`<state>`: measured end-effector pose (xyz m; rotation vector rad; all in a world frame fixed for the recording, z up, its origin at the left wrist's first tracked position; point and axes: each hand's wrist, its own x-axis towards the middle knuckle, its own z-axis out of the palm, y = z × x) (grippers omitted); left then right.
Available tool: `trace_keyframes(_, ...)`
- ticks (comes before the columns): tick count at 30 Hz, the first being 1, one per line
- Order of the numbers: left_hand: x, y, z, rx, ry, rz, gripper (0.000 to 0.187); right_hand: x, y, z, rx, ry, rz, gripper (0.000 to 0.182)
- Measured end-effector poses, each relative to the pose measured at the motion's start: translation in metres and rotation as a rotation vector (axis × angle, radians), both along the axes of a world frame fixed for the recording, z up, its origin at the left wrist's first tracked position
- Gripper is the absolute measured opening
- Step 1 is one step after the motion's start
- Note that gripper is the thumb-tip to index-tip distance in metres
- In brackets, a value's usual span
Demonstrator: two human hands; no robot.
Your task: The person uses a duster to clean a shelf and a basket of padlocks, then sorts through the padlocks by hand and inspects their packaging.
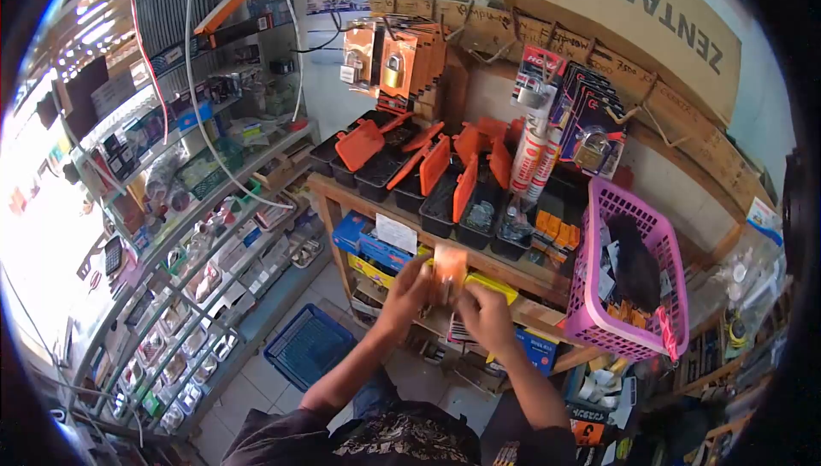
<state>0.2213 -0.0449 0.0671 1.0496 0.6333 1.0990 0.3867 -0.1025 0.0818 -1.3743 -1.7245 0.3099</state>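
Observation:
Between my two hands is a small orange carded pack (449, 265), held up in front of the wooden shelf's edge. Its print and contents are too blurred to read. My left hand (405, 297) grips its left side, fingers closed. On the lower right side, my right hand (485, 315) is closed at the pack's edge. Just beyond stand black bins with orange lids (434, 167). Similar orange cards with padlocks (393, 71) hang on the wall rail above them.
A pink basket (590, 312) full of goods stands to the right on the shelf (505, 271). Sealant tubes (532, 154) and more carded padlocks (590, 150) are behind. A blue crate (299, 363) sits on the floor at left, near glass display shelves (205, 201).

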Motion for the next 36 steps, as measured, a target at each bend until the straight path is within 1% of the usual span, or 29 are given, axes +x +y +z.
trace_keyframes(1,-0.005,0.008,0.006,0.056,0.006,0.049,0.045,-0.003,0.005,0.022,-0.116,0.218,0.055,0.022)
trace_keyframes(2,-0.013,0.014,0.022,0.154,0.067,0.035,0.041,-0.009,0.011,0.052,0.052,0.194,0.087,0.028)
trace_keyframes(4,-0.027,0.022,0.061,0.339,0.148,0.020,0.035,-0.014,0.035,0.075,0.080,0.368,0.181,0.026)
trace_keyframes(5,-0.032,0.024,0.081,0.425,0.172,0.019,0.034,-0.027,0.029,0.114,0.055,0.434,0.202,0.025)
trace_keyframes(6,-0.035,0.025,0.108,0.520,0.197,0.097,0.033,-0.029,0.045,0.124,0.194,0.359,0.197,0.025)
trace_keyframes(7,-0.037,0.027,0.135,0.615,0.221,0.177,0.033,-0.040,0.049,0.145,0.188,0.475,0.237,0.025)
trace_keyframes(8,-0.039,0.031,0.157,0.589,0.153,0.166,0.034,-0.047,0.055,0.163,0.194,0.521,0.290,0.025)
trace_keyframes(9,-0.041,0.037,0.176,0.564,0.084,0.156,0.034,-0.058,0.058,0.183,0.328,0.529,0.290,0.024)
trace_keyframes(10,-0.042,0.045,0.191,0.592,0.055,0.158,0.034,-0.062,0.066,0.197,0.283,0.593,0.299,0.024)
trace_keyframes(11,-0.043,0.052,0.204,0.618,0.025,0.160,0.034,-0.067,0.071,0.210,0.283,0.590,0.307,0.024)
trace_keyframes(12,-0.043,0.056,0.217,0.655,0.006,0.181,0.034,-0.073,0.076,0.220,0.303,0.662,0.296,0.023)
trace_keyframes(13,-0.044,0.061,0.225,0.656,0.003,0.186,0.034,-0.078,0.081,0.229,0.323,0.734,0.283,0.022)
trace_keyframes(14,-0.044,0.065,0.232,0.645,-0.016,0.177,0.033,-0.081,0.090,0.232,0.322,0.731,0.286,0.022)
trace_keyframes(16,-0.041,0.080,0.244,0.645,-0.026,0.186,0.032,-0.083,0.109,0.232,0.357,0.835,0.294,0.021)
trace_keyframes(17,-0.040,0.086,0.245,0.644,-0.028,0.185,0.032,-0.084,0.114,0.231,0.358,0.833,0.293,0.021)
trace_keyframes(19,-0.039,0.095,0.246,0.618,-0.025,0.143,0.032,-0.087,0.121,0.230,0.449,0.901,0.215,0.021)
trace_keyframes(23,-0.037,0.097,0.246,0.600,-0.041,0.150,0.033,-0.091,0.123,0.230,0.458,0.943,0.213,0.019)
trace_keyframes(25,-0.039,0.091,0.247,0.536,-0.032,0.134,0.034,-0.091,0.123,0.230,0.343,0.993,0.197,0.017)
trace_keyframes(29,-0.037,0.098,0.236,0.510,-0.037,0.093,0.034,-0.091,0.131,0.219,0.312,1.047,0.215,0.018)
trace_keyframes(31,-0.034,0.103,0.226,0.487,0.002,0.071,0.034,-0.089,0.140,0.208,0.387,1.000,0.133,0.023)
trace_keyframes(32,-0.031,0.106,0.219,0.477,0.035,0.070,0.037,-0.085,0.149,0.201,0.390,1.004,0.133,0.023)
trace_keyframes(34,-0.022,0.113,0.210,0.449,0.023,0.061,0.037,-0.073,0.167,0.190,0.488,0.864,0.006,0.024)
trace_keyframes(35,-0.016,0.119,0.205,0.418,0.008,0.053,0.038,-0.068,0.174,0.188,0.492,0.866,0.006,0.024)
trace_keyframes(36,-0.008,0.129,0.198,0.411,-0.005,0.046,0.037,-0.066,0.178,0.188,0.543,0.811,-0.046,0.025)
